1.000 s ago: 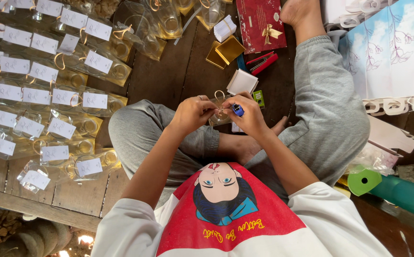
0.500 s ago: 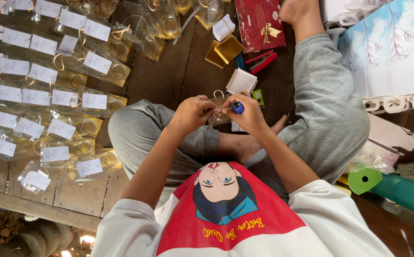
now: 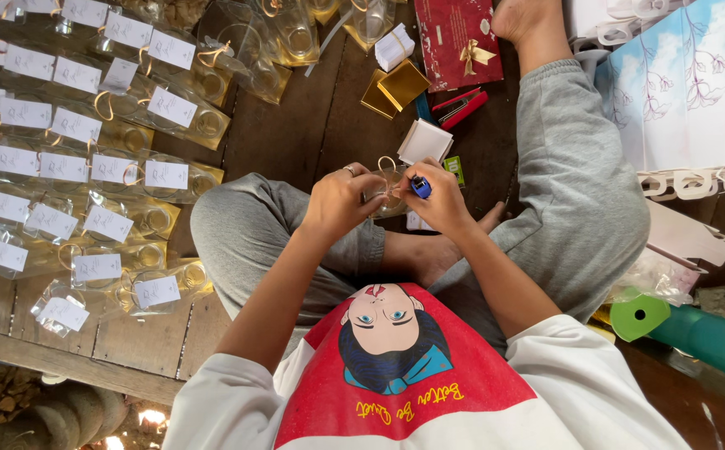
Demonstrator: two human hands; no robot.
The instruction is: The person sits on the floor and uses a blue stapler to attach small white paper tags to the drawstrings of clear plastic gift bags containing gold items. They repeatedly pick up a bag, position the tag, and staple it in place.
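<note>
Dark wooden plank floor [image 3: 312, 125], seen from above; seated cross-legged on it in grey trousers, white-sleeved shirt with red front panel.

Hands, near centre, above the crossed legs:
- Left hand [image 3: 339, 200]: fingers curled in, pinching the left side of a small clear gift pouch [image 3: 389, 190]. Ring on one finger.
- Right hand [image 3: 437, 200]: closed around a small blue object [image 3: 420, 187], fingertips also touching the pouch's right side. Kind of blue object not resolvable.
- Pouch held between both hands, raised off the floor; gold ribbon loop [image 3: 387, 162] standing up at its top. Contents not clear.

Left of the hands:
- Rows of finished clear pouches [image 3: 87, 167], each with a white card tag and gold ribbon, laid flat on gold backing, from far left to near left. Well apart from the hands.

Far side, beyond the hands:
- Stack of small white cards [image 3: 426, 140] just beyond the right hand, small green item [image 3: 455, 169] beside it.
- Open gold box [image 3: 396, 87] farther out; red stapler-like tool [image 3: 461, 106] to its right.
- Red gift bag with gold bow [image 3: 462, 37] at the far edge, lying flat.

Right:
- Pale blue flat-packed paper bags with flower print [image 3: 679, 92], white handles along the near edge.
- Green tube [image 3: 696, 333] at near right, beside crumpled clear plastic [image 3: 654, 279].
</note>
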